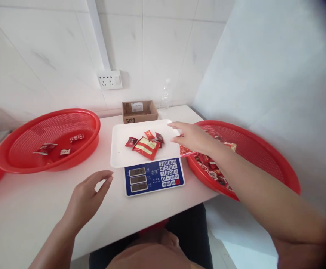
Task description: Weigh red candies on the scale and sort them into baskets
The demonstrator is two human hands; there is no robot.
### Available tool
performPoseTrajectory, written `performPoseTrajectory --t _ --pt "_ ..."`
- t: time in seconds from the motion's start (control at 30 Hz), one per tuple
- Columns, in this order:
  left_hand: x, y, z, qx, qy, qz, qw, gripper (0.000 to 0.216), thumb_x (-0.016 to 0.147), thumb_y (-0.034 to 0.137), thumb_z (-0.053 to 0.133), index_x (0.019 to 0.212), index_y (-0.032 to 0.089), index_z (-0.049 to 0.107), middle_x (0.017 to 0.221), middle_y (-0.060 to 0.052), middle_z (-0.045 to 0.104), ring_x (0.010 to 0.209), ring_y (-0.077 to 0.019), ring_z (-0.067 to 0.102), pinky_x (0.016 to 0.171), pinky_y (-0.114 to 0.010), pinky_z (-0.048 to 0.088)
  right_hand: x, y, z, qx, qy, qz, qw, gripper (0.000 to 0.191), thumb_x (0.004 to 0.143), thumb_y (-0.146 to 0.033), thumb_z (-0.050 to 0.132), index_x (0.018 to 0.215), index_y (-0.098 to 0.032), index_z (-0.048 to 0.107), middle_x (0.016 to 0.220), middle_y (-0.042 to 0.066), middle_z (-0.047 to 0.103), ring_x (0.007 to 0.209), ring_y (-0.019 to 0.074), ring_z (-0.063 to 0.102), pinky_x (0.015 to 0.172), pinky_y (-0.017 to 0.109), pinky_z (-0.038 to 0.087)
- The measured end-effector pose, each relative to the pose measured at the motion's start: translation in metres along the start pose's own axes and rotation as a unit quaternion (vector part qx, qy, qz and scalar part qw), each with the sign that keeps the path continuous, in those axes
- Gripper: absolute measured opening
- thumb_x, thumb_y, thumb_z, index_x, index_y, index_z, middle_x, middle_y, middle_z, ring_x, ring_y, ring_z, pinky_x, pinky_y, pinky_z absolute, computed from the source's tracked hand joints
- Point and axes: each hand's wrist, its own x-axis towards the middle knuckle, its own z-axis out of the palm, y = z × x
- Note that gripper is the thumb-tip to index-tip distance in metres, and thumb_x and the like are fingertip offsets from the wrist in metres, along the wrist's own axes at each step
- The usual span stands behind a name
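Under the right hand (192,138), whose fingers (177,126) stretch nearly flat, a red sweet packet (185,150) shows; whether they pinch it I cannot tell. It looks light, crinkly and slick, best pinched by a sealed end. Left of those fingers the white tray (118,158) holds several packets (146,146); right of them a red basket (264,149) holds many. The left hand (88,194) hovers, fingers loosely spread and empty; beyond it another basket (20,166) holds a few.

Left hand (88,196), grip loose and empty – fingers half curled, right hand (192,137) stretched forward, palm down
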Motion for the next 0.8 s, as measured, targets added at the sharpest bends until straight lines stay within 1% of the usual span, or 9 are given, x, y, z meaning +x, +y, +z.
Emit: performPoseTrajectory --t 0.13,0.23,0.4,0.47,0.53,0.57,0.67,0.73,0.8 --pt "-0.002 -0.006 -0.005 0.004 0.003 -0.018 1.0 0.029 0.083 0.045 0.048 0.093 0.022 0.064 0.091 -0.003 0.072 0.078 -0.0159 0.067 0.05 -0.019 0.048 -0.017 0.006 -0.014 -0.003 0.067 0.012 0.998 0.042 0.08 -0.032 0.057 0.121 -0.027 0.055 0.117 0.003 0.064 0.096 0.0218 0.064 0.085 0.04 0.05" --pt "0.0 -0.009 -0.003 0.004 0.005 -0.023 1.0 0.03 0.083 0.045 0.048 0.092 0.022 0.065 0.09 -0.004 0.072 0.077 -0.0166 0.067 0.048 -0.019 0.048 -0.045 0.026 -0.024 -0.048 0.113 0.082 0.989 0.039 0.083 -0.038 0.052 0.12 -0.027 0.056 0.115 0.003 0.065 0.103 0.0254 0.061 0.089 0.043 0.048" --pt "0.009 -0.004 0.005 -0.001 0.008 -0.002 1.0 0.03 0.083 0.045 0.046 0.09 0.023 0.065 0.089 -0.002 0.072 0.073 -0.0155 0.067 0.049 -0.02 0.049 -0.102 0.064 -0.03 -0.114 0.181 0.169 0.962 0.048 0.084 -0.045 0.044 0.126 -0.023 0.052 0.129 0.009 0.056 0.121 0.033 0.049 0.101 0.048 0.039" --pt "0.012 0.001 0.008 -0.009 0.009 0.004 1.0 0.029 0.083 0.045 0.046 0.091 0.023 0.065 0.089 -0.002 0.072 0.073 -0.015 0.067 0.049 -0.019 0.048 -0.126 0.072 -0.024 -0.078 0.163 0.207 0.962 0.052 0.081 -0.051 0.046 0.126 -0.026 0.052 0.127 0.007 0.058 0.115 0.0336 0.054 0.097 0.048 0.044" --pt "0.014 0.006 0.01 -0.015 0.002 0.008 1.0 0.029 0.084 0.045 0.046 0.091 0.024 0.064 0.088 -0.001 0.072 0.072 -0.0142 0.066 0.05 -0.019 0.049 -0.146 0.075 -0.013 -0.035 0.108 0.246 0.963 0.053 0.08 -0.056 0.046 0.126 -0.031 0.052 0.119 0.004 0.063 0.107 0.033 0.06 0.09 0.048 0.05" --pt "0.015 0.008 0.011 -0.017 -0.004 0.01 1.0 0.028 0.085 0.044 0.046 0.091 0.024 0.064 0.088 -0.001 0.071 0.071 -0.0137 0.065 0.051 -0.019 0.049 -0.154 0.074 -0.005 -0.016 0.074 0.244 0.967 0.053 0.079 -0.057 0.046 0.125 -0.032 0.053 0.118 0.003 0.064 0.106 0.0319 0.061 0.088 0.047 0.052" --pt "0.015 0.012 0.012 -0.014 -0.02 0.014 1.0 0.027 0.087 0.042 0.045 0.091 0.024 0.064 0.089 -0.001 0.07 0.067 -0.0126 0.063 0.053 -0.02 0.05 -0.165 0.069 0.018 -0.002 -0.006 0.181 0.984 0.053 0.081 -0.055 0.046 0.127 -0.029 0.052 0.124 0.003 0.06 0.115 0.0289 0.056 0.093 0.044 0.049" --pt "0.018 0.016 0.011 -0.006 -0.018 0.023 1.0 0.027 0.087 0.041 0.044 0.092 0.023 0.064 0.091 -0.002 0.07 0.068 -0.0135 0.063 0.055 -0.021 0.051 -0.165 0.067 0.029 -0.023 -0.019 0.156 0.987 0.054 0.082 -0.054 0.046 0.128 -0.027 0.052 0.127 0.004 0.058 0.118 0.0286 0.053 0.094 0.044 0.048" --pt "0.023 0.021 0.01 0.005 -0.011 0.05 0.999 0.028 0.088 0.04 0.042 0.094 0.023 0.064 0.093 -0.004 0.069 0.076 -0.0158 0.064 0.064 -0.025 0.053 -0.162 0.066 0.034 -0.041 -0.011 0.153 0.987 0.052 0.082 -0.054 0.046 0.126 -0.027 0.054 0.125 0.005 0.059 0.116 0.0288 0.054 0.092 0.045 0.048"
